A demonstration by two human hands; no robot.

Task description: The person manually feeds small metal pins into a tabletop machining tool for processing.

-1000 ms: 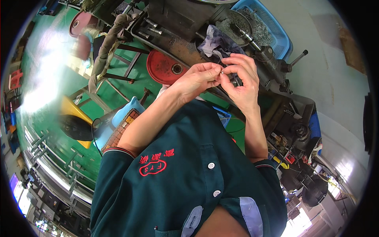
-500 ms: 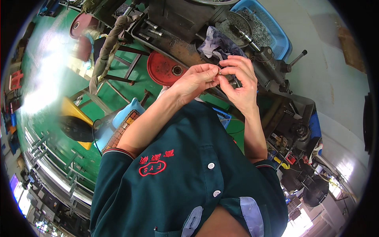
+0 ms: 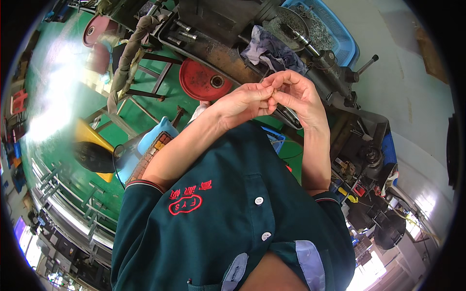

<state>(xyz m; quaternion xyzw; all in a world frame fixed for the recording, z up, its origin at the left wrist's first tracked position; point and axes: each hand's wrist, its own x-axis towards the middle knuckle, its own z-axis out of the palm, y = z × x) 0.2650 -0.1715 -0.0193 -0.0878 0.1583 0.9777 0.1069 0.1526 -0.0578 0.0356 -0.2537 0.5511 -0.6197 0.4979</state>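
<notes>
My left hand and my right hand meet fingertip to fingertip in front of my chest. Both are closed in a pinch at the same spot. Whatever lies between the fingertips is too small and too covered to name. Just beyond the hands a grey and white patterned rag lies bunched on the machine. A metal spindle with a bright shaft stands past my right fingers.
A blue plastic basket of small metal parts sits at the far right. A lever juts out beside it. The red round drum stands on the green floor left of the hands. Metal tool pieces lie in the machine tray.
My right hand has turned and its raised fingers have curled in toward the left fingertips. The left hand has stayed nearly in place, its pinch kept.
</notes>
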